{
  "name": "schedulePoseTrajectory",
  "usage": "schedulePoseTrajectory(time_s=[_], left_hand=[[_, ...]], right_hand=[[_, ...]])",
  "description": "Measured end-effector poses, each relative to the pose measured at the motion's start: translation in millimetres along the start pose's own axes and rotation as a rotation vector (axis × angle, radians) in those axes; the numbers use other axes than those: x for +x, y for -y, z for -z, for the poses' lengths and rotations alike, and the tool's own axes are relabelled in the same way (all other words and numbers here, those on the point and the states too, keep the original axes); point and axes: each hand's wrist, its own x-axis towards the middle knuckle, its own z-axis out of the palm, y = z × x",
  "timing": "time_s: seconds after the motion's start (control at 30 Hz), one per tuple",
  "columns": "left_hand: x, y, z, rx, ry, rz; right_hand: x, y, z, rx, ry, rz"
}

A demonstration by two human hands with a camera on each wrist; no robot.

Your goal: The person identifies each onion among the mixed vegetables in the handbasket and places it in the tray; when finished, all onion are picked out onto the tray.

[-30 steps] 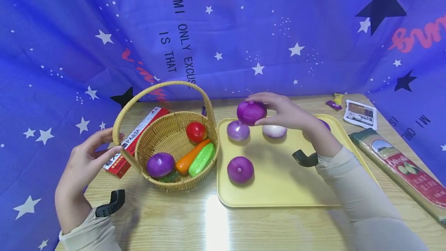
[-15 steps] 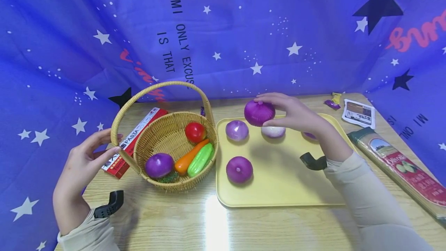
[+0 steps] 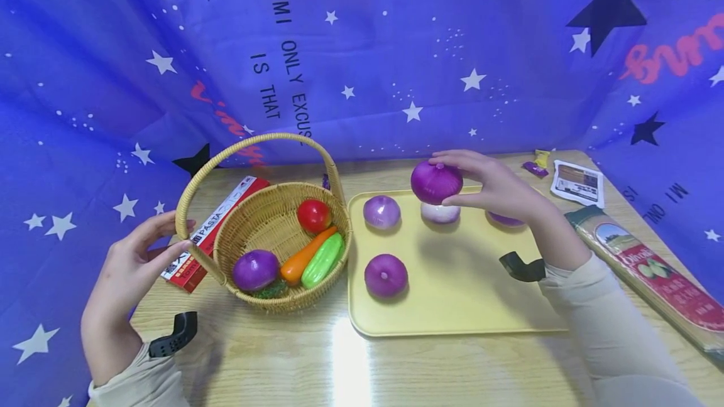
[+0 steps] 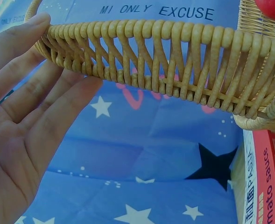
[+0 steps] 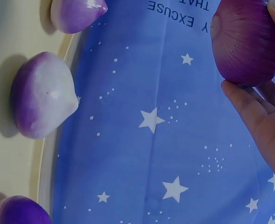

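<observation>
My left hand pinches the handle of a wicker basket between thumb and fingers; the left wrist view shows its woven strips closely. Inside the basket lie a purple onion, a red tomato, a carrot and a green cucumber-like vegetable. Above the back of a yellow tray, my right hand holds a purple onion, stem end up. On the tray rest a pale purple onion, a darker one, a white-and-purple one and another partly hidden behind the right hand.
A red pasta box lies behind the basket's left side. Right of the tray are a long olive-labelled packet, a white pouch and small wrapped sweets. A blue starry cloth walls the table.
My right hand has carried the onion to the right above the tray's back edge, partly covering the white-and-purple onion. The left hand keeps its grip on the basket handle.
</observation>
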Motion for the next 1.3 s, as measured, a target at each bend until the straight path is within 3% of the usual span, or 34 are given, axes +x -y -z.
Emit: schedulePoseTrajectory(time_s=[0.67,0.9,1.03,1.3], left_hand=[[0.2,0.9,0.0,0.006,-0.002,-0.008],[0.8,2.5,0.3,0.011,-0.004,-0.018],[0.7,1.9,0.6,0.011,-0.004,-0.011],[0.6,1.1,1.0,0.003,0.002,-0.007]], right_hand=[[-16.5,-9.9,4.2,-0.027,-0.075,-0.016],[-20.1,-18.3,1.7,0.151,-0.079,0.038],[-22.9,-23.6,-1.8,0.194,-0.073,0.067],[-32.1,-36.0,-18.0,0.347,0.002,0.06]])
